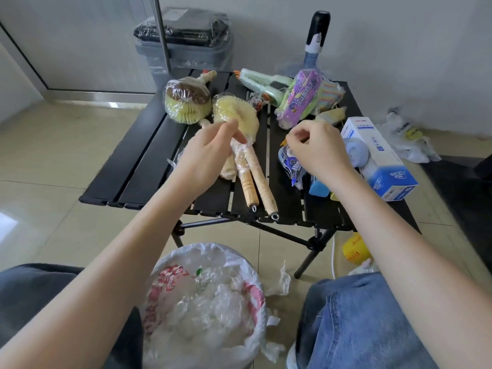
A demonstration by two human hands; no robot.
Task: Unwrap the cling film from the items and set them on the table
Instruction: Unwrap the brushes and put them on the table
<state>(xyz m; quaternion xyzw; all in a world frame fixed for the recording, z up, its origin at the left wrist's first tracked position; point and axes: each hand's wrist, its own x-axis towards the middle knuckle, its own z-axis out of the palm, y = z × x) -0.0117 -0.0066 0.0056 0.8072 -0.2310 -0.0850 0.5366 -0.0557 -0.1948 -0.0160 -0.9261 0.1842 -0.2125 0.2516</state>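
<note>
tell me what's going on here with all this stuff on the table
A person sits at a small black folding table, peeling cling film off household items. The left hand pinches the film on a pair of wooden-handled brushes lying on the table, while the right hand hovers with curled fingers beside them; whether it holds film is unclear. Another brush and a purple pack are still wrapped. A bag between the person's knees holds discarded film.

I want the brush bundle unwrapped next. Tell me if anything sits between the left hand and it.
Nothing visible does. The left hand already pinches the cling film on the brush bundle, which lies on the table.
</note>
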